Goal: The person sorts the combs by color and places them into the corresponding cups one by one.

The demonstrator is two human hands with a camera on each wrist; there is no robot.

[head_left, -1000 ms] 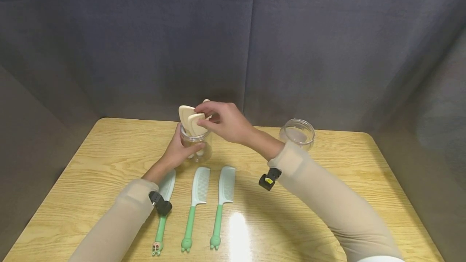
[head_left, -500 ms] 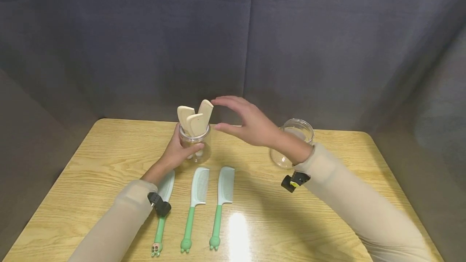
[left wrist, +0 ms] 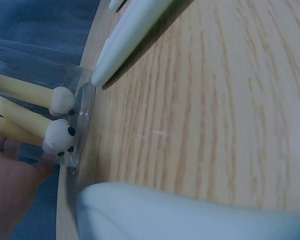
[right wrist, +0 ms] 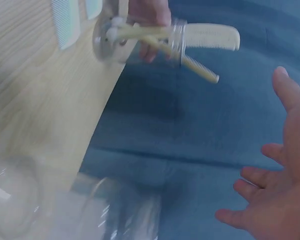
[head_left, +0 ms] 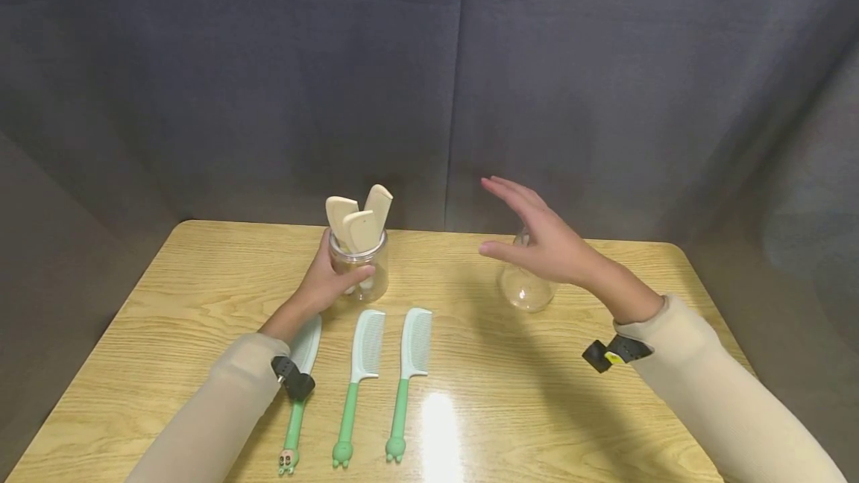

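Left hand (head_left: 326,282) wraps its fingers around the jar of cream combs (head_left: 359,256) at 11 o'clock on the counter (head_left: 604,408). Right hand (head_left: 546,241), fingers spread wide, hovers above the empty jar (head_left: 523,291) at 1 o'clock; bare counter between them.

Glossy wood-grain table (head_left: 604,408), clear shiny plastic jars (head_left: 359,267), smooth matt plastic combs (head_left: 359,338), dull grey cloth backdrop (head_left: 268,80)

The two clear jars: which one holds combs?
The jar gripped by the left hand holds cream combs; the other jar, behind the open right hand, looks empty.
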